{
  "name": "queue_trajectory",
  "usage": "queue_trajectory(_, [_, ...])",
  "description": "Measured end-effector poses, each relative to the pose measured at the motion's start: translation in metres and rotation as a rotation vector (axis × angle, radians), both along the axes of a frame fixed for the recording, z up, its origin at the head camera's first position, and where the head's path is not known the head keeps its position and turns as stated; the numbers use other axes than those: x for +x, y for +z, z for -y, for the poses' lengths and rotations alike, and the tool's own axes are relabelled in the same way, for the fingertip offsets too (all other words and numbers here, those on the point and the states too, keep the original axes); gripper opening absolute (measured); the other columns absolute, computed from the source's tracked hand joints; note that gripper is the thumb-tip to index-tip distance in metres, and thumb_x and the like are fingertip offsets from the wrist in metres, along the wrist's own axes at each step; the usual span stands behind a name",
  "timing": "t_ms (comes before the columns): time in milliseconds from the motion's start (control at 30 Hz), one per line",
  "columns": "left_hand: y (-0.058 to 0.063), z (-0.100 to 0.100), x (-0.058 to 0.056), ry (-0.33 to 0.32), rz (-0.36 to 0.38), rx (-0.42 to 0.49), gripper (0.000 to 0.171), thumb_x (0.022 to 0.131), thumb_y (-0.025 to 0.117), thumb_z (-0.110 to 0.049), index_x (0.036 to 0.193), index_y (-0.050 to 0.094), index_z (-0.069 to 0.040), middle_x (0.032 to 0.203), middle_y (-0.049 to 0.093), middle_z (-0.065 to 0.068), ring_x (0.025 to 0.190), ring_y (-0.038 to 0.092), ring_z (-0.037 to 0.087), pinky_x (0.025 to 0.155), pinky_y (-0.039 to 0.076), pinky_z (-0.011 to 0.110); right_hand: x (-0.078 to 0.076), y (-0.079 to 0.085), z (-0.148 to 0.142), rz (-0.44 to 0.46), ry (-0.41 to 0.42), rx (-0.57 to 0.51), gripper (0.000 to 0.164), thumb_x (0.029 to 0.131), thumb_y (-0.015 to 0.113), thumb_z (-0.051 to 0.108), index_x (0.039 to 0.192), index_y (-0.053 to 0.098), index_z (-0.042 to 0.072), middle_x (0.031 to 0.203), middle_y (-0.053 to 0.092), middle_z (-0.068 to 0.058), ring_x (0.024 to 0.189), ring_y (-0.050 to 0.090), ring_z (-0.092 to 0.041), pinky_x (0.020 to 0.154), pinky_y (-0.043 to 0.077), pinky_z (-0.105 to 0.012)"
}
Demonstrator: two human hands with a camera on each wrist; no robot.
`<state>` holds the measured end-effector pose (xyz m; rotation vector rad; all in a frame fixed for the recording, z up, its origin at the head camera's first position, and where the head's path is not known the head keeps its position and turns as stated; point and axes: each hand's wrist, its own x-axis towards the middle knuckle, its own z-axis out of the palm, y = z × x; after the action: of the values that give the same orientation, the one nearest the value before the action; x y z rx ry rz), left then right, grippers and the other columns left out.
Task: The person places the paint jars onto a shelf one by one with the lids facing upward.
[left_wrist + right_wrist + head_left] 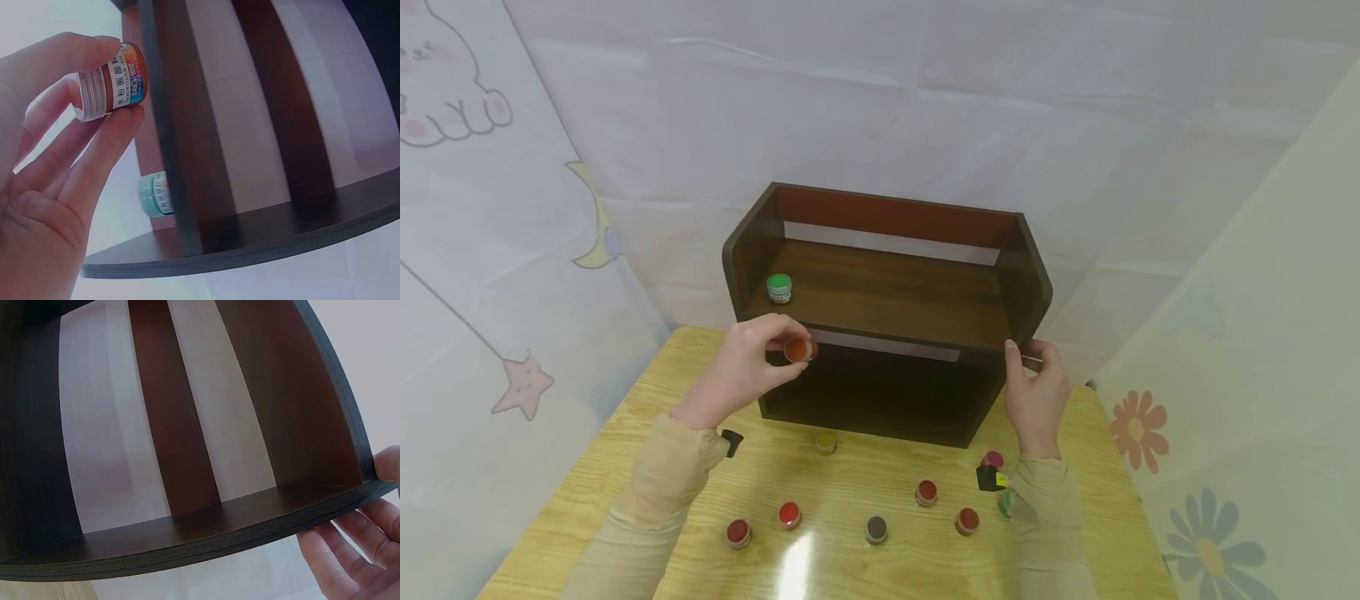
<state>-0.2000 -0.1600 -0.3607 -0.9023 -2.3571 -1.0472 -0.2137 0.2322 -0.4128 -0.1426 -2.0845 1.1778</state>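
Note:
My left hand point(741, 362) pinches a small paint jar point(797, 349) with an orange-brown body, tipped on its side, by the front edge of the dark wooden shelf unit point(887, 292). In the left wrist view, thumb and fingers hold this jar across its printed label point(128, 78), and its clear ribbed lid faces the palm. A green-topped paint jar point(779, 287) stands at the left end of the upper shelf. My right hand point(1037, 396) grips the unit's right side panel near the upper board's front corner, thumb point(387, 464) in front and fingers along the outer face.
Several more paint jars stand on the wooden table before the unit, among them a yellow one point(826, 442), a bright red one point(789, 515) and a dark grey one point(876, 530). My right sleeve point(1048, 517) partly hides a green jar. A printed cloth point(880, 100) hangs behind.

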Motion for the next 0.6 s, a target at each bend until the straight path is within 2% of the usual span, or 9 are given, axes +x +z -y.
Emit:
queue_trajectory(367, [0.023,0.0,-0.01,-0.02,-0.103,-0.004,0.036,0.076,0.086,0.006,0.108,0.072,-0.004,0.102,0.071,0.0,0.089,0.068,0.014,0.078,0.059,0.03,0.0,0.001,0.001,-0.006,0.004,-0.001,0.034,0.099,0.067,0.027,0.105,0.067,-0.007,0.102,0.07,-0.019,0.09,0.07,-0.034,0.074,0.049,-0.034])
queue_trajectory(600, [0.037,0.003,-0.019,-0.008,-0.152,-0.06,0.033,0.078,0.084,0.006,0.107,0.072,-0.003,0.098,0.068,0.001,0.086,0.065,0.013,0.075,0.057,0.029,0.001,0.001,0.002,-0.006,0.006,0.0,0.034,0.099,0.069,0.027,0.105,0.067,-0.006,0.101,0.07,-0.019,0.089,0.07,-0.034,0.072,0.047,-0.027])
